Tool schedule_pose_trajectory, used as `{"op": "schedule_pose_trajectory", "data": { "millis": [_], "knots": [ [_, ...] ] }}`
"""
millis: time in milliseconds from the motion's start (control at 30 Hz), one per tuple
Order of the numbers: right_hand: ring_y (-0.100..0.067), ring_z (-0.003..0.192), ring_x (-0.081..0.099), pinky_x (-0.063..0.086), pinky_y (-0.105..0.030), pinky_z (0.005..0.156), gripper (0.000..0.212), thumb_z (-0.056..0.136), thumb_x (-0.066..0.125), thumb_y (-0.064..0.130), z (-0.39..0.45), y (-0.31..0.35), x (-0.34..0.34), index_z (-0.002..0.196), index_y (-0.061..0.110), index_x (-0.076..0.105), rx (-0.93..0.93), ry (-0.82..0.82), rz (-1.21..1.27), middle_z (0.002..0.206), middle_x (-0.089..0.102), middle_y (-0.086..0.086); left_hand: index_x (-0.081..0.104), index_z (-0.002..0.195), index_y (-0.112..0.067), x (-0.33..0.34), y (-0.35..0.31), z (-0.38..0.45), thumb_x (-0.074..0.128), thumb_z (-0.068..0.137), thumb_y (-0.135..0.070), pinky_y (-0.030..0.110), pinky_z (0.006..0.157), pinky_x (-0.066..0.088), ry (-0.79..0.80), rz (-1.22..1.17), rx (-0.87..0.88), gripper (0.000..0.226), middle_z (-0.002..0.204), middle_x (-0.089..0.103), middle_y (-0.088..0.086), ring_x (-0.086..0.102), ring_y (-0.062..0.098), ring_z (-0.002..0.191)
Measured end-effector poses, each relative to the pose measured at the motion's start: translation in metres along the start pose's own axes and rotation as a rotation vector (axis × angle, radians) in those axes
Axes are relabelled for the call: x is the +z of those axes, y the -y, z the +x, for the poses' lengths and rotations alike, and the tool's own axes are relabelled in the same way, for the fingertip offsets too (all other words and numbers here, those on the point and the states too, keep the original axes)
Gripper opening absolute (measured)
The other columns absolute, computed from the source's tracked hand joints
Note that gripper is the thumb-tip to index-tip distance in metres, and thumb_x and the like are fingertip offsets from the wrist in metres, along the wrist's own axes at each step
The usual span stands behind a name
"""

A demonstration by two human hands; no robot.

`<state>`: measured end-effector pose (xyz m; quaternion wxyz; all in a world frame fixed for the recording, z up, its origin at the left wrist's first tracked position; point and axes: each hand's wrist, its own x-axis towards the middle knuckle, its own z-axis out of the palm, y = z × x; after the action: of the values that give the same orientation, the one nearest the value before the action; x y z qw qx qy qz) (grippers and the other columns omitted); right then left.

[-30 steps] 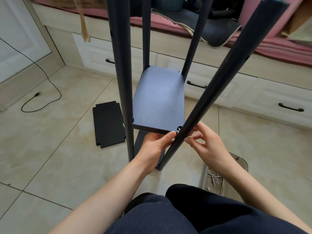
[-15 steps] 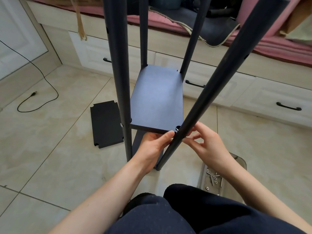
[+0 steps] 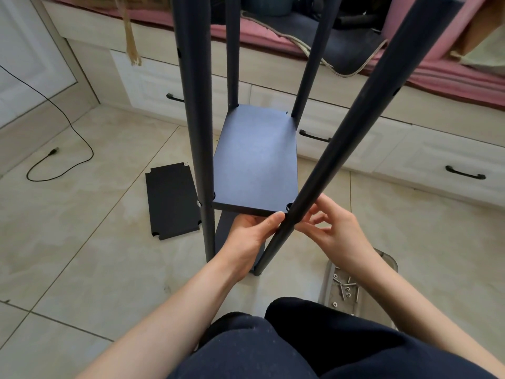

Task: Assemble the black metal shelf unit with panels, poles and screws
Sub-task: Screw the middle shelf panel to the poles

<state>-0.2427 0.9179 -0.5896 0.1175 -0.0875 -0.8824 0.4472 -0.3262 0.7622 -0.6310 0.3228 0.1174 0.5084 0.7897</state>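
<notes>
The black shelf unit stands on the tiled floor with tall poles. A black shelf panel [image 3: 257, 160] sits between them, above a lower panel [image 3: 226, 225]. My left hand [image 3: 251, 236] grips that panel's front edge from below, its thumb beside the near-right pole [image 3: 341, 138]. On the other side of this pole, my right hand [image 3: 336, 231] pinches thumb and forefinger at the panel's corner, apparently on a small screw hidden by the fingertips. The near-left pole [image 3: 199, 132] shows a screw head at panel height.
A loose black panel [image 3: 170, 201] lies flat on the floor left of the unit. A clear tray [image 3: 382, 262] with several screws and washers sits by my right knee. White drawers run along the back; a black cable [image 3: 68, 149] trails at left.
Both hands stay at the panel's near-right corner; the right fingertips have shifted only slightly on the pole. The view has drifted a little.
</notes>
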Motion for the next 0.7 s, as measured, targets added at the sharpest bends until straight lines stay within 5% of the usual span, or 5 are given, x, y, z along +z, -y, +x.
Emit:
{"op": "schedule_pose_trajectory", "data": {
  "millis": [333, 700],
  "knots": [
    [-0.008, 0.079, 0.058, 0.050, -0.017, 0.068, 0.042, 0.074, 0.086, 0.015, 0.010, 0.005, -0.009, 0.103, 0.039, 0.067, -0.010, 0.001, -0.021, 0.099, 0.057, 0.007, 0.075, 0.107, -0.015, -0.002, -0.001, -0.006, 0.066, 0.091, -0.029, 0.042, 0.106, 0.050, 0.025, 0.024, -0.001, 0.024, 0.114, 0.074, 0.014, 0.069, 0.028, 0.112],
    [-0.013, 0.090, 0.069, 0.053, -0.024, 0.086, 0.047, 0.082, 0.078, 0.007, 0.014, 0.003, -0.011, 0.111, 0.042, 0.067, 0.037, 0.143, 0.129, 0.110, 0.069, 0.011, 0.072, 0.116, -0.029, -0.002, -0.001, -0.008, 0.063, 0.098, -0.027, 0.047, 0.109, 0.046, 0.020, 0.105, 0.002, 0.020, 0.120, 0.073, 0.005, 0.067, 0.023, 0.116]
  ]
}}
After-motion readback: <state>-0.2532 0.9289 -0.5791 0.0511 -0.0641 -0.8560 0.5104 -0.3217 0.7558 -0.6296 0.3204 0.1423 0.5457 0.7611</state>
